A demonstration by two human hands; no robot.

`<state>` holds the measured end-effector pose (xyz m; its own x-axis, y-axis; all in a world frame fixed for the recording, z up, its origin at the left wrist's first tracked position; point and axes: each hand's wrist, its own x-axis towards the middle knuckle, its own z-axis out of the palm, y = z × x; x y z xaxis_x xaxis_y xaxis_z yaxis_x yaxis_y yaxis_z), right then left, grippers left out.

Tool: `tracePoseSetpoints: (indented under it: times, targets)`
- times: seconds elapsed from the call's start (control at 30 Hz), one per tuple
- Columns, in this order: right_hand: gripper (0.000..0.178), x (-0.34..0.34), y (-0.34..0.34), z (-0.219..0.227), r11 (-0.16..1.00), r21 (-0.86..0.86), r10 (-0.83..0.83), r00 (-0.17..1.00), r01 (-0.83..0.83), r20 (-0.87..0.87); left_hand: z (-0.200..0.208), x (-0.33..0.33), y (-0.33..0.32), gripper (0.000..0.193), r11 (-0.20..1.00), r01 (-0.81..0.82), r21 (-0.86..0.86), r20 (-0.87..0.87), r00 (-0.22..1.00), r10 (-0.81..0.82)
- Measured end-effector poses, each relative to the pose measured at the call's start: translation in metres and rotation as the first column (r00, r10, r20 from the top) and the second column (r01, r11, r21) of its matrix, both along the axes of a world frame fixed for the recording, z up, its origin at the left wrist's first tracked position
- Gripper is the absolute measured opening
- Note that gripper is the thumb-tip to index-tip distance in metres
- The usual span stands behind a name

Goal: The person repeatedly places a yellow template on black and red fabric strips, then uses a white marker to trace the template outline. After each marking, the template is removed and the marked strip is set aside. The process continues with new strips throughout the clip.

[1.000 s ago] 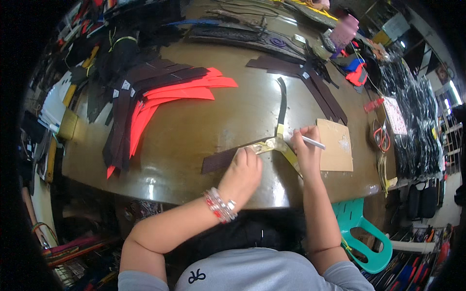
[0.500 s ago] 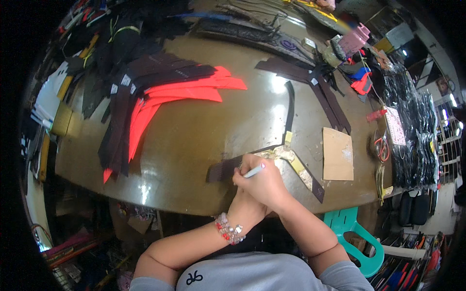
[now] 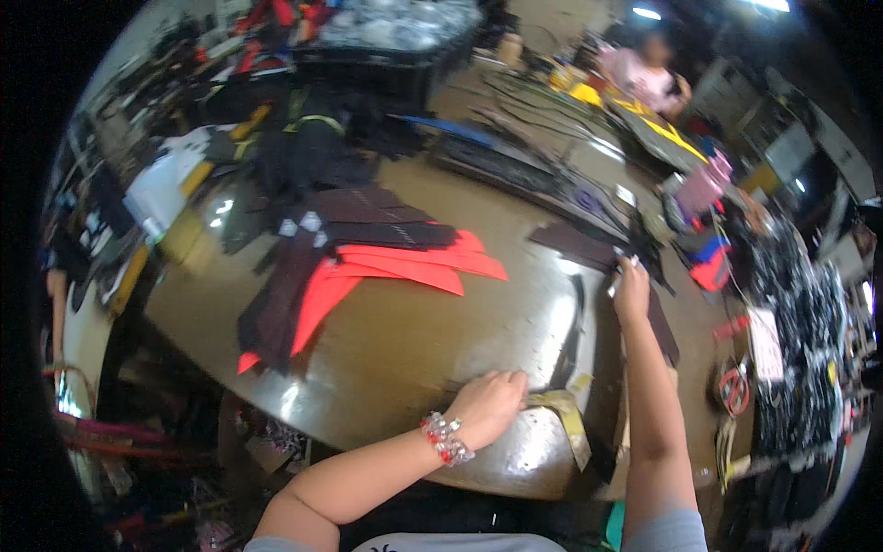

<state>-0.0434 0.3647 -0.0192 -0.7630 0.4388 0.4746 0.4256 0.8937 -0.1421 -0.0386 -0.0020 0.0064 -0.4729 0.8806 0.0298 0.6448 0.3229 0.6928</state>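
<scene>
My left hand (image 3: 487,407) is closed at the left edge of a Y-shaped pattern (image 3: 568,425) with yellow tape on it, its fingers curled and partly hidden. From the pattern a narrow black strip (image 3: 567,336) runs away across the table. Farther off, my right hand (image 3: 632,290) is closed with a white pen (image 3: 614,287) in it. It is at the stack of dark brown fabric pieces (image 3: 575,244), whose joint it covers. A long dark band (image 3: 602,414) lies beside the pattern and my right forearm; whether my right fingers also grip it I cannot tell.
At left lies a layered pile of dark fabric pieces (image 3: 280,290) with red pieces (image 3: 405,262) under it. Orange-handled scissors (image 3: 734,388), a pink bottle (image 3: 704,189) and black plastic-wrapped bundles (image 3: 805,322) are along the right. A person (image 3: 648,78) sits beyond the table.
My right hand has left its place over my left hand and reached forward and right to the dark stack, still with the pen. The view has tilted up. The dark piece under the pattern has shifted.
</scene>
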Motion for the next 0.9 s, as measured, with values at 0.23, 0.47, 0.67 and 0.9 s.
tracePoseSetpoints:
  times: [0.23, 0.47, 0.67, 0.9]
  targets:
    - [0.016, -0.003, -0.016, 0.04, 0.978, 0.208, -0.022, 0.985, -0.014, 0.171, 0.047, -0.149, -0.127, 0.022, 0.632, -0.662, 0.403, -0.05, 0.673, 0.738]
    - [0.014, 0.095, -0.146, 0.096, 0.935, 0.314, 0.125, 0.982, -0.164, 0.14, 0.005, -0.168, -0.159, 0.023, 0.388, -0.561, 0.731, -0.021, 0.55, 0.835]
    - [0.017, 0.175, -0.251, 0.065, 0.972, -0.177, 0.211, 0.907, -0.155, 0.366, 0.049, -0.063, -0.093, 0.025, 0.71, -0.414, 0.569, 0.285, 0.91, 0.301]
    - [0.022, 0.193, -0.246, 0.101, 0.79, -0.592, 0.048, 0.979, -0.158, -0.198, 0.053, 0.006, -0.028, 0.021, 0.967, 0.112, 0.227, 0.53, 0.819, -0.219]
